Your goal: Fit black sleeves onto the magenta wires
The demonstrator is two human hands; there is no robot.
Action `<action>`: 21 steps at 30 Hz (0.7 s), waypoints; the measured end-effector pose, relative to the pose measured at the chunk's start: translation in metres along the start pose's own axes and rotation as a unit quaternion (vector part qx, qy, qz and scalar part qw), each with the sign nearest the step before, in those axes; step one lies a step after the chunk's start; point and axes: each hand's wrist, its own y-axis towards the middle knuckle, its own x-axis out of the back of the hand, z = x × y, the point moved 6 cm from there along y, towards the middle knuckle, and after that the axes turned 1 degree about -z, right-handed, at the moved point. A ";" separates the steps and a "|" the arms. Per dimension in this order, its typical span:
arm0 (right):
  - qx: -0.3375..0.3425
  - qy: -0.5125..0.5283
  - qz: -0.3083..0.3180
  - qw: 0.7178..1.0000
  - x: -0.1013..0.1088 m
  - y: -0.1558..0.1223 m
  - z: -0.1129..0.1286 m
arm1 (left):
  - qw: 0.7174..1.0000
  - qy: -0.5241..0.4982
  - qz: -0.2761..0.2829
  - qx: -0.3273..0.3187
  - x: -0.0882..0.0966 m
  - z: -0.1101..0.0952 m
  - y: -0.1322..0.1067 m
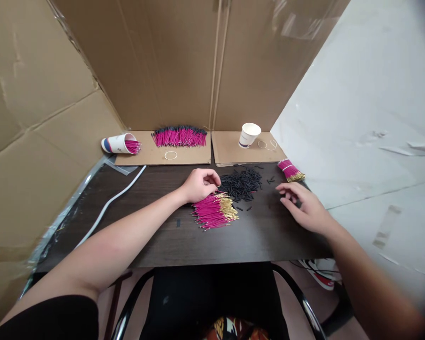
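My left hand (200, 185) is closed in a pinch at the upper edge of a heap of pink wires (212, 211) with gold ends. A small gold tip shows at its fingertips, apparently the end of one such wire; the rest is hidden by the hand. Just beyond lies a pile of short black sleeves (241, 184). To the right, my right hand (301, 204) hovers low over the table, fingers loosely curled and thumb apart, with nothing visible between them. Nearest to it is a banded bundle of pink wires (291, 170) with gold ends.
On cardboard at the back lies a row of pink wires with black ends (180, 136). A tipped paper cup (117, 143) holds more wires. An upright paper cup (249, 135) stands near rubber bands (268, 145). A white cable (109, 202) crosses the table's left. Cardboard walls (170, 61) rise behind.
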 end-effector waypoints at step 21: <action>0.114 0.014 0.090 0.989 -0.030 0.070 0.085 | 0.996 -0.064 0.025 -0.050 -0.022 -0.015 -0.015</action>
